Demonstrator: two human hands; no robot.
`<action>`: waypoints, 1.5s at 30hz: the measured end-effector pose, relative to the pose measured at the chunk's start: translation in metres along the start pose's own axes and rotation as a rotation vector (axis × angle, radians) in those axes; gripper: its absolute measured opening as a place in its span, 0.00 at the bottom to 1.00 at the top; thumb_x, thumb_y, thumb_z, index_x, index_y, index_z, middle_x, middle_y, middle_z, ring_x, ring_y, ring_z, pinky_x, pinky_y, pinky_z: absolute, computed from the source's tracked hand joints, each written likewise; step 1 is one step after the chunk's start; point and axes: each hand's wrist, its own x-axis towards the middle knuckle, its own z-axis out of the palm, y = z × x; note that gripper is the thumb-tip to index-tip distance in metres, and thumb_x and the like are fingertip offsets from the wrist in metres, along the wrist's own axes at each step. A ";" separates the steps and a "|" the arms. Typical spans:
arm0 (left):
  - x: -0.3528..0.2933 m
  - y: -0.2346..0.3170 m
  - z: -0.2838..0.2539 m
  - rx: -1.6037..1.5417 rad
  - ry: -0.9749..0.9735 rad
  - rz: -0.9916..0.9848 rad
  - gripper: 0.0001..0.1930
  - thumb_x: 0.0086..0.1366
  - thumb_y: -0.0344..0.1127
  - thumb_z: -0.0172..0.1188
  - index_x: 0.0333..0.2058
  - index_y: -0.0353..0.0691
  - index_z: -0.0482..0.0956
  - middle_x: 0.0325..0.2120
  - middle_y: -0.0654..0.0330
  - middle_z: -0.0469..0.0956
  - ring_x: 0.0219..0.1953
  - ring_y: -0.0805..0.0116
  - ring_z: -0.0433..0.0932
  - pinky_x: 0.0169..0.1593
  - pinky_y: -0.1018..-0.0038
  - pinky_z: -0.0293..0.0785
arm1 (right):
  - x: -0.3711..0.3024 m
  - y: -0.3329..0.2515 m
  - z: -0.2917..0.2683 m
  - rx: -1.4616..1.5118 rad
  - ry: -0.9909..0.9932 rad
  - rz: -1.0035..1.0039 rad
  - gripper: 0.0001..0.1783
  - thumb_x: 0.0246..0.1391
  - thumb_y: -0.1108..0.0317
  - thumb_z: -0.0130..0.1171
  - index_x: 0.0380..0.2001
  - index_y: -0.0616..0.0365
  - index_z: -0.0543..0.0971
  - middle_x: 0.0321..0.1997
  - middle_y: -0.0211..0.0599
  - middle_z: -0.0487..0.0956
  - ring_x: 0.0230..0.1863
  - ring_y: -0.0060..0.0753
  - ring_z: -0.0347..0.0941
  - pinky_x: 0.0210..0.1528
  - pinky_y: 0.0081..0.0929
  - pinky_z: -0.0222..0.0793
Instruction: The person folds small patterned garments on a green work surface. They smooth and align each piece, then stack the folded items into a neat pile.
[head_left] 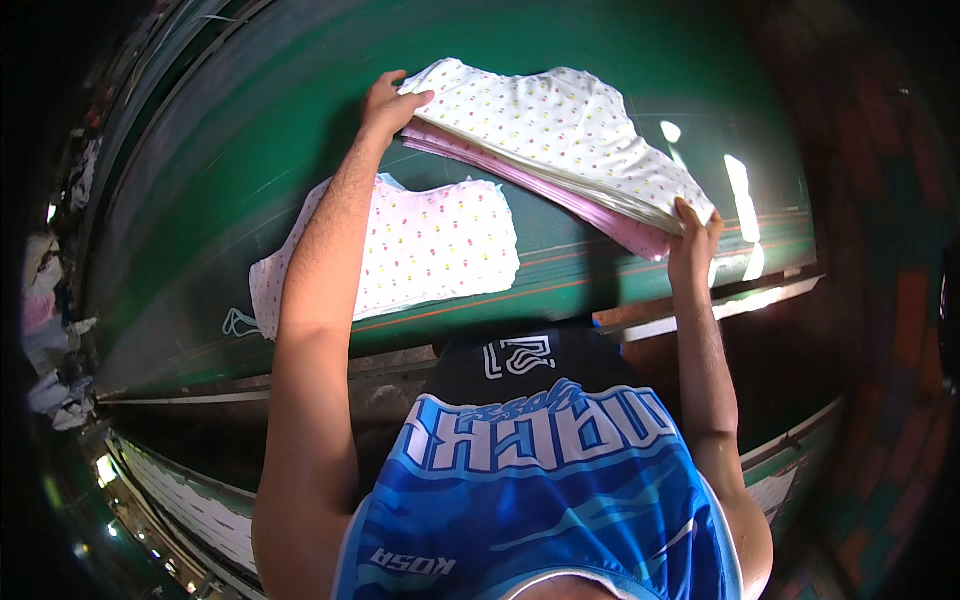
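Note:
A stack of cut fabric pieces (545,125), white with small printed dots on top and pink layers underneath, lies slanted across the far side of the green table. My left hand (392,105) grips its far left corner, thumb on top and fingers below. At the near right corner my right hand (693,235) pinches the edge of the white layers. The pink layers (620,228) show below the white ones along the near side. A second stack of printed fabric pieces (430,245), pale pink and white, lies nearer and to the left, partly behind my left forearm.
The green tabletop (300,110) carries scratches and long orange lines near its front edge. A thin pale-blue tie (238,322) sticks out beside the nearer stack. Bright sun patches (740,185) fall on the right end. Heaped cloth (50,390) lies at the far left.

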 end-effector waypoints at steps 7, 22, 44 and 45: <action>-0.017 -0.032 0.009 -0.026 -0.076 -0.085 0.30 0.61 0.37 0.78 0.60 0.31 0.81 0.48 0.50 0.87 0.46 0.64 0.83 0.50 0.69 0.77 | -0.018 0.011 -0.020 -0.097 -0.053 -0.092 0.40 0.65 0.74 0.69 0.71 0.51 0.55 0.61 0.46 0.76 0.59 0.35 0.79 0.59 0.36 0.77; -0.003 -0.041 0.013 0.055 -0.050 -0.251 0.42 0.57 0.50 0.84 0.62 0.27 0.79 0.56 0.43 0.86 0.55 0.55 0.87 0.60 0.62 0.83 | -0.034 0.007 -0.024 -0.262 -0.095 0.013 0.53 0.66 0.60 0.73 0.78 0.57 0.46 0.69 0.57 0.72 0.68 0.40 0.73 0.65 0.40 0.72; -0.274 0.041 0.028 0.365 0.111 0.783 0.16 0.65 0.34 0.73 0.49 0.35 0.86 0.60 0.48 0.79 0.66 0.45 0.75 0.71 0.52 0.71 | -0.074 -0.032 0.049 -1.411 -0.368 -1.156 0.39 0.72 0.46 0.61 0.81 0.42 0.64 0.88 0.55 0.51 0.86 0.69 0.44 0.83 0.67 0.44; -0.289 0.033 0.028 0.388 0.121 0.759 0.17 0.65 0.34 0.73 0.49 0.34 0.86 0.61 0.48 0.79 0.67 0.45 0.75 0.71 0.52 0.71 | -0.072 -0.016 0.044 -1.457 -0.430 -1.169 0.43 0.70 0.44 0.63 0.82 0.41 0.62 0.89 0.53 0.50 0.87 0.67 0.44 0.83 0.67 0.43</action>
